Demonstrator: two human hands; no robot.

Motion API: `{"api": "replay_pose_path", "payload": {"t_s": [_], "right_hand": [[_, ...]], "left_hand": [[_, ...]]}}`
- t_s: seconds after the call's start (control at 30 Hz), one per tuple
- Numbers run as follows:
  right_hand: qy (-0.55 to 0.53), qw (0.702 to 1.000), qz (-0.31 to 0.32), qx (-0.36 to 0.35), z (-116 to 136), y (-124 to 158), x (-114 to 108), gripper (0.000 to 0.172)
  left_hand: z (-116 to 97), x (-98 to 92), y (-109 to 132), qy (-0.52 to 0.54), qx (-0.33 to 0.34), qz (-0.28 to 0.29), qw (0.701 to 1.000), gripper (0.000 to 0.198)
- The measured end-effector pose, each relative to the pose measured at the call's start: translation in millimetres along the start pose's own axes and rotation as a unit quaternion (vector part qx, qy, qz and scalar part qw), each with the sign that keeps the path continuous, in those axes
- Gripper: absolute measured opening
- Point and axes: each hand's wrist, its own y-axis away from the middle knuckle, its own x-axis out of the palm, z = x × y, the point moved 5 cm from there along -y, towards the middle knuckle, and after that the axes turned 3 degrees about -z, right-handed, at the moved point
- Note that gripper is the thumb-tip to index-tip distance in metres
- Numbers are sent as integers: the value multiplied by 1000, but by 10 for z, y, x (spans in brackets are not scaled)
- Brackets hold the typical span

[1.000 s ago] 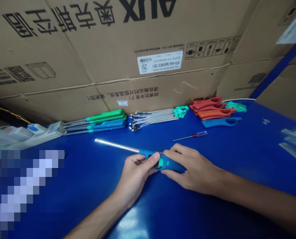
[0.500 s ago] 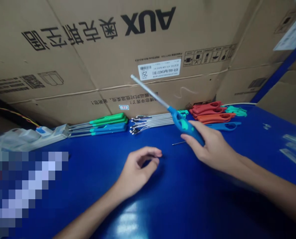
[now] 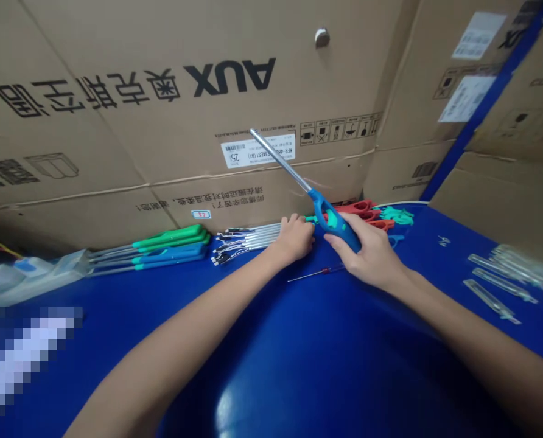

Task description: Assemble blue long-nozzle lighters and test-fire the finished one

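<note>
My right hand is shut around the blue and teal handle of a long-nosed utility lighter, whose metal wand slants up and to the left. My left hand rests at the end of a row of metal lighter wands with wire leads. Its fingers are curled and partly hidden, so any grip is unclear. A small screwdriver lies just below my right hand on the blue table.
Green and blue lighter handles with wands lie to the left, and red handle shells stand beyond my right hand. Clear plastic pieces lie at right. Large cardboard boxes form a wall behind the table.
My left hand has moved forward from the open table to the row of metal wands. My right hand still holds the lighter upright, and the view has swung slightly.
</note>
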Motion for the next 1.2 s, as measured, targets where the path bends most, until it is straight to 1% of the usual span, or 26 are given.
{"api": "replay_pose_path", "payload": {"t_s": [0.07, 0.13, 0.2, 0.27, 0.33, 0.47, 0.53, 0.6, 0.67, 0.7, 0.8, 0.93, 1.1, 1.2], "right_hand": [[0, 1000, 2, -3, -6, 3, 4, 29], [0, 1000, 0, -6, 11, 2, -3, 30], [0, 1000, -2, -8, 41, 4, -10, 30], [-3, 1000, -1, -11, 76, 17, -3, 30], [-9, 1000, 7, -16, 112, 45, 30, 29], [-22, 999, 33, -35, 209, 113, 125, 29], [-27, 996, 70, -38, 274, 133, 169, 29], [-29, 991, 130, -32, 337, 147, 210, 26], [-23, 983, 179, -24, 379, 160, 228, 23], [-16, 981, 192, -19, 386, 166, 230, 22], [7, 974, 225, -1, 345, 192, 257, 21], [12, 961, 275, 0, 260, 241, 341, 18], [14, 953, 303, -9, 227, 257, 375, 18], [18, 951, 310, -9, 221, 256, 383, 15]], "left_hand": [[-49, -37, -18, 12, 9, -1, 1000, 35], [-68, -125, 46, 41, 19, -7, 999, 35], [-48, -237, 215, 86, 29, -12, 996, 33], [23, -345, 493, 144, 31, -14, 989, 17], [158, -445, 852, 207, 8, -24, 978, 15], [570, -604, 1584, 311, -87, -50, 945, 24], [801, -654, 1853, 352, -136, -72, 923, 27], [1017, -670, 2033, 387, -180, -101, 898, 30], [1190, -649, 2144, 420, -216, -136, 871, 31], [1253, -625, 2183, 434, -230, -151, 858, 31], [1361, -540, 2275, 468, -262, -186, 823, 31], [1395, -481, 2362, 505, -291, -212, 784, 31], [1419, -521, 2379, 558, -305, -235, 735, 30], [1432, -550, 2365, 585, -303, -239, 713, 27]]}}
